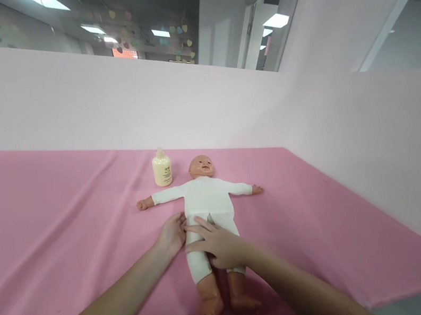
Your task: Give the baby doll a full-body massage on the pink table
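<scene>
A baby doll [206, 195] in a white cloth suit lies on its back, arms spread, head toward the wall and bare feet toward me. My left hand [172, 233] rests at the doll's hip on the left side, its fingertips partly hidden at the doll's edge. Across the doll's upper thigh lies my right hand [219, 243], palm down with the fingers spread. A pale yellow pump bottle [162, 170] with dark print stands upright to the left of the doll's head.
Under everything is a pink sheet [305, 217] with folds on the left. A white wall [113, 104] rises behind it and along the right, with windows [147, 23] above. The sheet's front edge shows at lower right.
</scene>
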The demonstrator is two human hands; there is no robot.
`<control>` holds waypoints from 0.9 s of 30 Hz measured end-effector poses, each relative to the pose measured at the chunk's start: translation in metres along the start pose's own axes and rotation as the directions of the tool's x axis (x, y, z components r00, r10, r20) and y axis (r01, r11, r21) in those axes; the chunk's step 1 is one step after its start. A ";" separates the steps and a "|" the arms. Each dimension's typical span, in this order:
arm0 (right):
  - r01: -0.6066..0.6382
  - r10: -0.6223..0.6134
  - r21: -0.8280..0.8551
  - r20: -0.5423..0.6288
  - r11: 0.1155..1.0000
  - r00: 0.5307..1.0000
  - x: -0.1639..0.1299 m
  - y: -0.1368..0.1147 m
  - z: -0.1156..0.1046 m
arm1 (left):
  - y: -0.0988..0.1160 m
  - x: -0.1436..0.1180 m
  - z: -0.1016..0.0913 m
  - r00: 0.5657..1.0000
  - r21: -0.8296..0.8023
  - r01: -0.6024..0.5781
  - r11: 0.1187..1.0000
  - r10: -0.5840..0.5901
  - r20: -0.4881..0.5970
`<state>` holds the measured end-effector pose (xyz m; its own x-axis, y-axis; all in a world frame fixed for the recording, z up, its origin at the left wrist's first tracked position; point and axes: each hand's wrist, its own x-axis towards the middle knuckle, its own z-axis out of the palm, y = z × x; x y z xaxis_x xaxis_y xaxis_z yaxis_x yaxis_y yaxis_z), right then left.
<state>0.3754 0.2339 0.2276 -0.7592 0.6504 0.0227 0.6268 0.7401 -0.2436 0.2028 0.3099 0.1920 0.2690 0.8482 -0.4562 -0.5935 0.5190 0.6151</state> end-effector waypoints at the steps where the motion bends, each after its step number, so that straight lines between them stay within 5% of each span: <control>1: -0.008 0.008 0.035 0.001 0.999 1.000 0.002 0.002 0.000 | -0.006 -0.008 0.003 0.999 0.013 0.038 0.999 -0.039 0.022; 6: 0.006 0.059 0.275 -0.230 0.962 0.971 0.005 0.015 0.005 | -0.033 -0.049 0.010 0.958 -0.006 0.216 0.976 -0.210 0.196; 10: 0.031 0.174 0.422 -0.438 0.906 0.882 -0.004 0.019 0.012 | -0.046 -0.076 0.008 0.808 0.092 0.405 0.910 -0.403 0.429; 14: 0.039 0.245 0.494 -0.495 0.869 0.834 -0.012 0.017 0.011 | -0.047 -0.085 0.001 0.654 0.227 0.403 0.886 -0.453 0.606; 16: 0.004 0.308 0.544 -0.482 0.839 0.821 -0.012 0.016 0.010 | -0.044 -0.085 -0.002 0.614 0.287 0.379 0.880 -0.471 0.634; 19: -0.027 0.471 0.718 -0.427 0.695 0.772 -0.010 0.012 0.011 | -0.040 -0.086 -0.003 0.702 0.296 0.291 0.910 -0.413 0.581; 22: 0.021 0.632 0.943 -0.239 0.331 0.737 -0.010 0.005 0.012 | -0.039 -0.087 0.000 0.820 0.270 0.151 0.951 -0.273 0.504; 24: 0.054 0.650 0.995 -0.093 0.080 0.754 -0.011 -0.002 0.012 | -0.040 -0.084 0.000 0.879 0.280 0.026 0.960 -0.155 0.452; 27: 0.047 0.569 0.983 0.065 -0.179 0.820 -0.012 -0.011 0.009 | -0.044 -0.075 -0.005 0.918 0.361 -0.143 0.922 -0.012 0.395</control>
<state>0.3759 0.2161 0.2210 -0.2768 0.9434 -0.1827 -0.3195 -0.2696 -0.9084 0.2049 0.2232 0.1963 0.5542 0.8144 -0.1721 -0.3116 0.3947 0.8643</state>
